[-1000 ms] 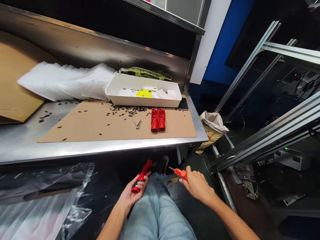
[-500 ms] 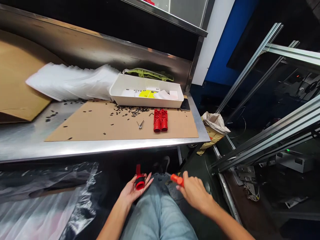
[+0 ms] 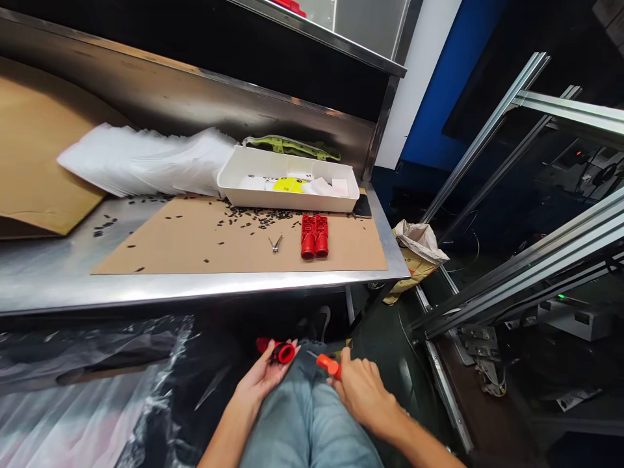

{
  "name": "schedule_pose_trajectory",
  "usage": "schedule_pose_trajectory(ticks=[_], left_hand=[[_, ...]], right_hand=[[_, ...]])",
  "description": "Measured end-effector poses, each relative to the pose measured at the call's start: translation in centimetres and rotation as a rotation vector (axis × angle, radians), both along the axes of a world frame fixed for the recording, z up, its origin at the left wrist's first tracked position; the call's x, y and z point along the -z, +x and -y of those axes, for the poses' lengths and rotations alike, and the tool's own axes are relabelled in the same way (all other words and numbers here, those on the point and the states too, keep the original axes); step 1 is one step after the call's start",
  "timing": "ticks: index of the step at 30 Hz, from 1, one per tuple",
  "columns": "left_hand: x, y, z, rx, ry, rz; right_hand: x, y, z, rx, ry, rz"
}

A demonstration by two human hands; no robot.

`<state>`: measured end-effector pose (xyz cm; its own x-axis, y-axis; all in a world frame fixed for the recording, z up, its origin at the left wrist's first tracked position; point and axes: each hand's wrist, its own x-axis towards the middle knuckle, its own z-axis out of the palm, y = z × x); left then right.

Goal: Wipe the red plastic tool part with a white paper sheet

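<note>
Hands met low over the person's knee (image 3: 312,416), below the steel table (image 3: 205,286). The left hand (image 3: 260,383) cupped a red plastic part (image 3: 279,351), fingers curled under it, its round dark opening turned toward the camera. The right hand (image 3: 363,393) was closed around an orange-handled screwdriver (image 3: 325,364), whose tip pointed toward that part, just beside it. Up on the table, a cardboard sheet (image 3: 219,244) carried two more red parts (image 3: 314,235) side by side, near a white tray (image 3: 287,185) and scattered black screws (image 3: 258,218).
</note>
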<state>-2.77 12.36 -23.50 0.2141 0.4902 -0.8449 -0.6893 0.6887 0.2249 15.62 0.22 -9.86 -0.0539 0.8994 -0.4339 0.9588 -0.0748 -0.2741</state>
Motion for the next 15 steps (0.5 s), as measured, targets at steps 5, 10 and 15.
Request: schedule_pose_trajectory(ticks=[5,10,15], left_hand=[[0.2,0.4,1.1,0.111,0.159,-0.285],[0.3,1.3,3.0,0.234,0.318,-0.587],[-0.8,1.3,4.2,0.284,0.391,-0.727]], right_hand=[[0.8,0.0,0.0,0.013,0.024,-0.019],[0.7,-0.2,-1.1,0.047,0.031,-0.032],[0.1,0.0,-1.8,0.067,0.058,-0.037]])
